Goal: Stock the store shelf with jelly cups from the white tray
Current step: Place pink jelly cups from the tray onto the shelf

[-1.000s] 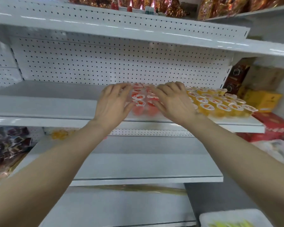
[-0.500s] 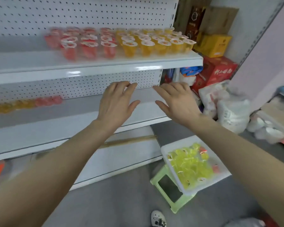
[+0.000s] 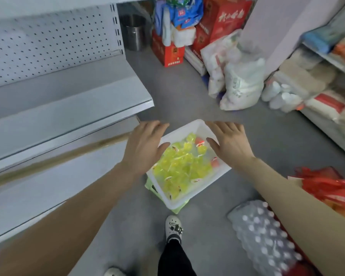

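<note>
At the left we see the store shelf (image 3: pixel 72 100), its grey metal boards stepped one below another with a perforated back panel above; the boards in view carry no jelly cups. Just right of the shelf edge, the left hand (image 3: pixel 143 144) is held palm down with fingers straight and slightly apart, gripping nothing; in this view it overlaps the left rim of the white tray (image 3: pixel 195 125), and we cannot tell whether it touches that rim. The tray rests on a light green stool (image 3: pixel 150 187) that stands on the grey floor (image 3: pixel 187 100). The jelly cups (image 3: pixel 179 168) lie loose inside the tray, mostly yellow-green, with a few red ones near its right wall. Below the tray, one foot in a white shoe (image 3: pixel 174 226) stands on the floor. The right hand (image 3: pixel 229 142) is over the far right corner of the tray, also palm down, fingers spread and thumb out, holding nothing. Further right, white plastic sacks (image 3: pixel 241 82) lean near red cartons (image 3: pixel 167 52), and a wrapped pack of bottles (image 3: pixel 267 236) lies beside red bags (image 3: pixel 327 188).
</note>
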Tool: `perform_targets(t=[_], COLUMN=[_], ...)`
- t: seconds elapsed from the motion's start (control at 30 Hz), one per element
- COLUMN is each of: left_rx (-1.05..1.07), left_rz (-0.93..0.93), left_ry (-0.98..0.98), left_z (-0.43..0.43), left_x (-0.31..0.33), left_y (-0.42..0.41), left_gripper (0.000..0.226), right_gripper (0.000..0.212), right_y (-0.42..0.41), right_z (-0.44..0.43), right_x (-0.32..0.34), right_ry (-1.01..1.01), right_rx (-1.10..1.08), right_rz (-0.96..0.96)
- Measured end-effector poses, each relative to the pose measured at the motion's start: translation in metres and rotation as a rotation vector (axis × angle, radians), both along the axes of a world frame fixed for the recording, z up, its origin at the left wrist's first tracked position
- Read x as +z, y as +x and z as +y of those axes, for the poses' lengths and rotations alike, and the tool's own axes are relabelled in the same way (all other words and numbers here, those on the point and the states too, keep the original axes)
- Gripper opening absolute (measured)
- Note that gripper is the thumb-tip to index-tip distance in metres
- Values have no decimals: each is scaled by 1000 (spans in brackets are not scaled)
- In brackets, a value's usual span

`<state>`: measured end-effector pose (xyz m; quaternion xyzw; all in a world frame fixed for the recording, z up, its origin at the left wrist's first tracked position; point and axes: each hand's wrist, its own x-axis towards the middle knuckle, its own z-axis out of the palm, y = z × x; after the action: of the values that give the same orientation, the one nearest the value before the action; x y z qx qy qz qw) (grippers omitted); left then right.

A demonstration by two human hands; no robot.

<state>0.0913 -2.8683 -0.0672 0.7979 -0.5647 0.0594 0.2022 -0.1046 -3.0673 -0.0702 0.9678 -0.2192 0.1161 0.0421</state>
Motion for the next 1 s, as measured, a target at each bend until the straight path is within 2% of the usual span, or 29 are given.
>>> perform_targets(t=[0.27, 0.47, 0.63, 0.83, 1.0], left_rx=[-14, -32, -88, -219, -365], left_rz=[153, 222, 240, 202, 118], left_ry=[189, 335, 418, 406, 333], left_z=[-75, -103, -136, -208, -269], left_x=[-127, -216, -275, -317, -347], left_y=[-35, -48, -45, -30, -20], left_gripper=[56, 56, 58, 55, 56], right_gripper=[52, 51, 64, 51, 47], right_y=[-41, -27, -13, -20, -23], right_z=[-87, -108, -125, -138, -139], right_x=[-142, -243, -305, -338, -349], right_ry=[301, 392, 408, 427, 434], right_rx=[-261, -268, -189, -156, -154], right_rz=[368, 596, 750, 824, 768])
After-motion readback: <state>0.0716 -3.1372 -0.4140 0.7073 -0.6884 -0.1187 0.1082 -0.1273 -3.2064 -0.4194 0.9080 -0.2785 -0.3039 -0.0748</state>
